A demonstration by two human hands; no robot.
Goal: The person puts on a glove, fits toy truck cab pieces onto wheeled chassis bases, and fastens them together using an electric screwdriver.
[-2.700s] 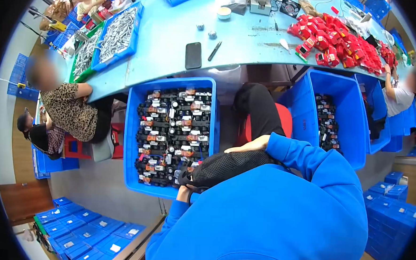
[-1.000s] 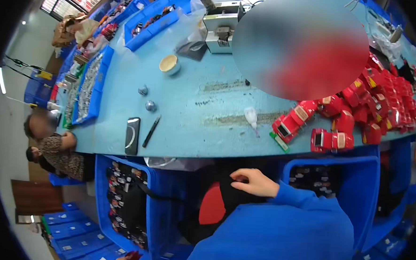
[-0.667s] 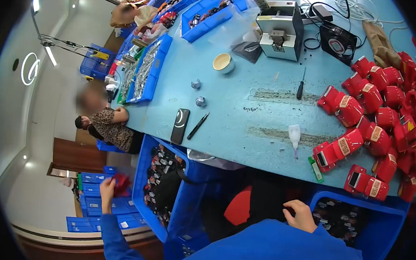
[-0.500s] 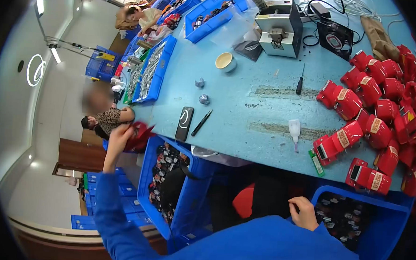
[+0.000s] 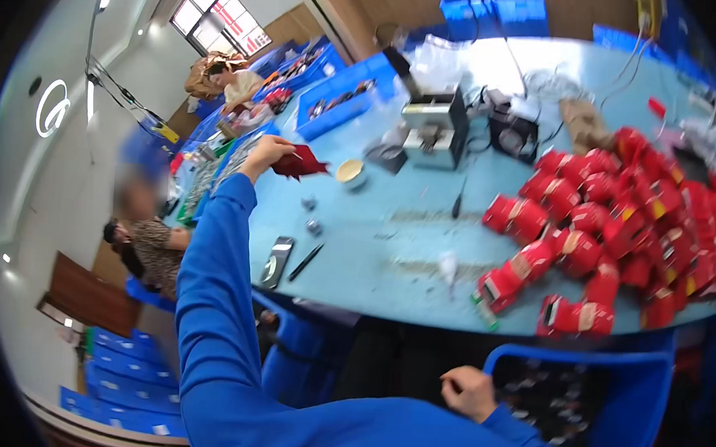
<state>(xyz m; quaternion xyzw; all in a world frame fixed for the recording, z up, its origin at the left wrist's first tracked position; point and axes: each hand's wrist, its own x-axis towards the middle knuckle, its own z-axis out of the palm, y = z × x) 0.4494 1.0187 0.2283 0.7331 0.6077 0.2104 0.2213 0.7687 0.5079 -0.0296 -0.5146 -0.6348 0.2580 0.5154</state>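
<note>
My left hand (image 5: 266, 154) is raised over the left part of the light blue table (image 5: 347, 280), its fingers closed on a dark red flat piece (image 5: 300, 163) with a jagged edge. Below my right hand's side of the table edge, my right hand (image 5: 471, 391) hangs over my lap with curled fingers; what it holds, if anything, is hidden. A pile of red toy truck bodies (image 5: 597, 212) covers the table's right part. Between them lie a phone (image 5: 277, 262), a black pen (image 5: 306, 261), two small silvery balls (image 5: 314, 227), a round cup (image 5: 350, 173) and a small white bottle (image 5: 448, 266).
A grey machine (image 5: 434, 138) and a screwdriver (image 5: 458, 198) are on the table. Blue trays (image 5: 339, 117) are at the back left. A co-worker in leopard print (image 5: 156, 249) sits at the left. A blue bin (image 5: 636, 400) with dark parts stands at the lower right.
My left hand has risen from beside the left bin to over the table, carrying the red piece. The view has shifted, showing more of the table's far side. My right hand stays low.
</note>
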